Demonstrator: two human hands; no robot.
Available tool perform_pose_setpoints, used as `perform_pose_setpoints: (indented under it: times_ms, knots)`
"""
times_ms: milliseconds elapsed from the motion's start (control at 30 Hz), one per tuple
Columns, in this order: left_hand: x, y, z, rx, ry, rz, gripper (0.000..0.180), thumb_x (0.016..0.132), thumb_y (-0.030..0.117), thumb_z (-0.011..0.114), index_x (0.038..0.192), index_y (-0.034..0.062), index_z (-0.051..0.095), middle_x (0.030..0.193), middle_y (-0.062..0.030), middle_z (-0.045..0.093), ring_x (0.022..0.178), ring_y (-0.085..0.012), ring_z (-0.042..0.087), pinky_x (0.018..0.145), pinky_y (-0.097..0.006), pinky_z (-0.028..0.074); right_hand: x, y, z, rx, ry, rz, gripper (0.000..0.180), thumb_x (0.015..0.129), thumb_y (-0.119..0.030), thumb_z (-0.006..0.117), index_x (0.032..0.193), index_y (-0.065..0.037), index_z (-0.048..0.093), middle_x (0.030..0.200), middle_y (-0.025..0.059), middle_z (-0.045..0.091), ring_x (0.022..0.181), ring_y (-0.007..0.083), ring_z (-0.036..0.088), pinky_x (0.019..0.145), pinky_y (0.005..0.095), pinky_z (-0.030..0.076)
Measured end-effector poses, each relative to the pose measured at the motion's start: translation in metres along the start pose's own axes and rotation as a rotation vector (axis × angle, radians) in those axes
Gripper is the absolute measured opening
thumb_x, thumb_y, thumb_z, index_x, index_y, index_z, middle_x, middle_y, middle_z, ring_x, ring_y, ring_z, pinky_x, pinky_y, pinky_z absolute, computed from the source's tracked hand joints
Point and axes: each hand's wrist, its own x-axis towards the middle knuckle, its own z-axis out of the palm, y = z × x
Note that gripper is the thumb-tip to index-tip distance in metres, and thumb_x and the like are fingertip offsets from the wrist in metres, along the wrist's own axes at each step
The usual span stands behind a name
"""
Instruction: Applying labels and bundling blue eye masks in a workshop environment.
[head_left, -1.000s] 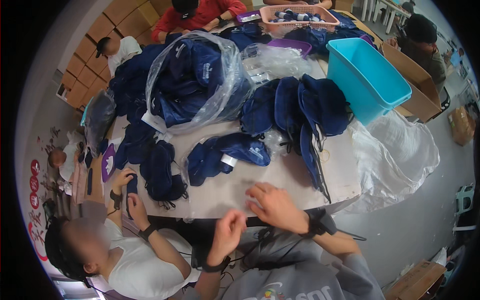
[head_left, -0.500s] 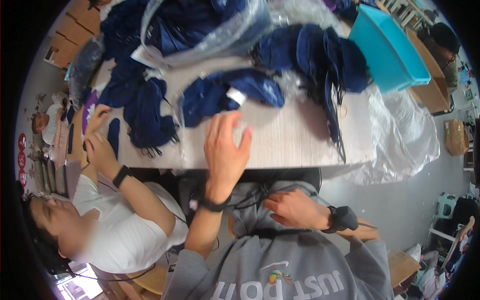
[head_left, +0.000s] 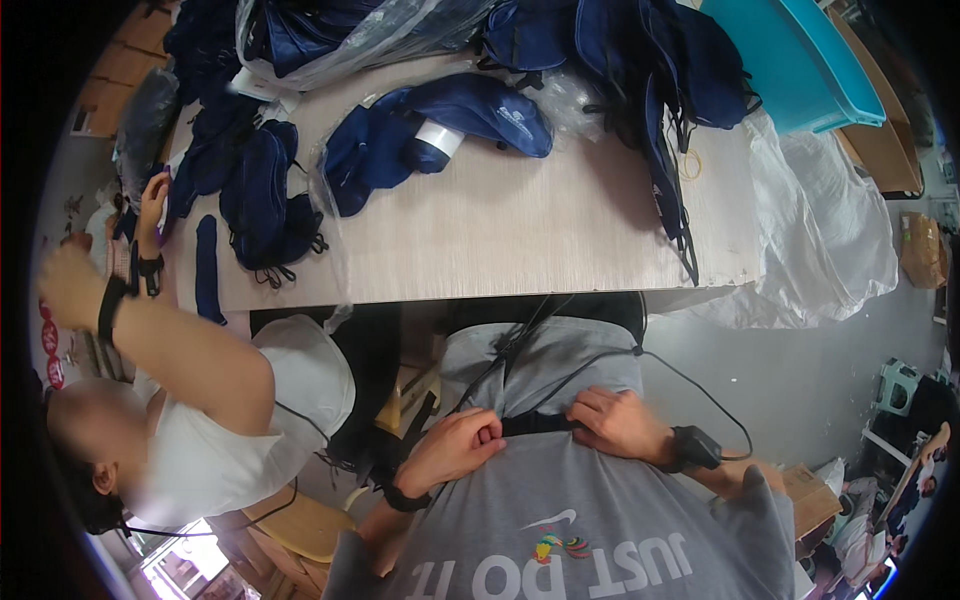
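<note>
Both my hands are down at my waist, at the hem of my grey T-shirt [head_left: 540,490]. My left hand [head_left: 455,447] has its fingers curled closed on the hem, left of a black waistband [head_left: 540,424]. On the other side of the waistband, my right hand [head_left: 615,422] pinches the hem, fingers bent inward. On the table in front lies a navy blue fabric piece [head_left: 480,105], curved and loosely bunched, with a white band [head_left: 438,138] around one part. Neither hand touches it.
The pale wooden table [head_left: 500,240] has its edge just ahead of me. Navy fabric pieces with cords [head_left: 265,195] lie left, others [head_left: 660,100] right. Behind are a clear plastic bag [head_left: 370,45] and turquoise bin [head_left: 800,70]. A person in white [head_left: 215,440] sits left. Cables [head_left: 700,385] hang near my lap.
My left hand has drawn back from near the navy fabric to my shirt hem. My right hand has moved to the hem too. The neighbour's arm has swung left, and the view has shifted.
</note>
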Motion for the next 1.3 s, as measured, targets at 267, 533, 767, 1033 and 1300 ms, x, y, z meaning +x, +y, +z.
perform_pose_setpoints:
  times_ms: [267, 533, 767, 1033, 1300]
  knots:
    - [0.033, -0.006, -0.009, -0.111, 0.111, 0.126, 0.028, 0.084, 0.02, 0.08, 0.105, 0.0068, 0.067, 0.081, -0.0065, 0.062, 0.069, -0.0198, 0.061, 0.063, -0.034, 0.05, 0.028, -0.003, 0.005, -0.085, 0.076, -0.039, 0.028, 0.074, -0.011, 0.072, 0.1, -0.006, 0.063, 0.098, 0.0083, 0.062, 0.096, 0.0259, 0.066, 0.071, 0.0404, 0.057]
    - [0.059, -0.025, 0.004, 0.192, 0.26, 0.236, 0.031, 0.089, 0.03, 0.078, 0.106, 0.0059, 0.071, 0.093, -0.0101, 0.066, 0.081, -0.0295, 0.067, 0.072, -0.039, 0.053, 0.025, -0.017, -0.014, -0.257, 0.002, 0.112, 0.02, 0.079, -0.014, 0.07, 0.093, -0.001, 0.065, 0.092, 0.0122, 0.063, 0.088, 0.0275, 0.068, 0.066, 0.0402, 0.057]
    - [0.085, -0.021, 0.011, 0.216, 0.507, 0.216, 0.015, 0.089, 0.012, 0.071, 0.089, 0.001, 0.06, 0.084, -0.0132, 0.059, 0.074, -0.0345, 0.063, 0.065, -0.044, 0.047, 0.033, -0.012, -0.008, -0.288, 0.049, 0.138, 0.022, 0.078, -0.015, 0.071, 0.094, 0.0, 0.065, 0.092, 0.014, 0.064, 0.087, 0.0289, 0.069, 0.064, 0.0415, 0.056]
    - [0.119, 0.002, -0.007, 0.124, 0.757, 0.215, 0.009, 0.092, 0.006, 0.066, 0.091, 0.0005, 0.059, 0.084, -0.0144, 0.058, 0.073, -0.0342, 0.061, 0.067, -0.043, 0.048, 0.048, 0.019, -0.026, 0.236, -0.23, -0.099, 0.031, 0.083, -0.027, 0.076, 0.098, -0.002, 0.066, 0.101, 0.0163, 0.069, 0.093, 0.0348, 0.07, 0.073, 0.0462, 0.056]
    - [0.145, -0.007, -0.006, 0.084, 0.83, 0.248, 0.01, 0.093, 0.006, 0.066, 0.1, -0.0013, 0.065, 0.09, -0.019, 0.065, 0.079, -0.0354, 0.064, 0.071, -0.043, 0.05, 0.06, 0.05, 0.004, 0.197, -0.098, 0.119, 0.025, 0.091, -0.03, 0.068, 0.088, -0.006, 0.069, 0.08, 0.0212, 0.07, 0.078, 0.0417, 0.069, 0.073, 0.0498, 0.055]
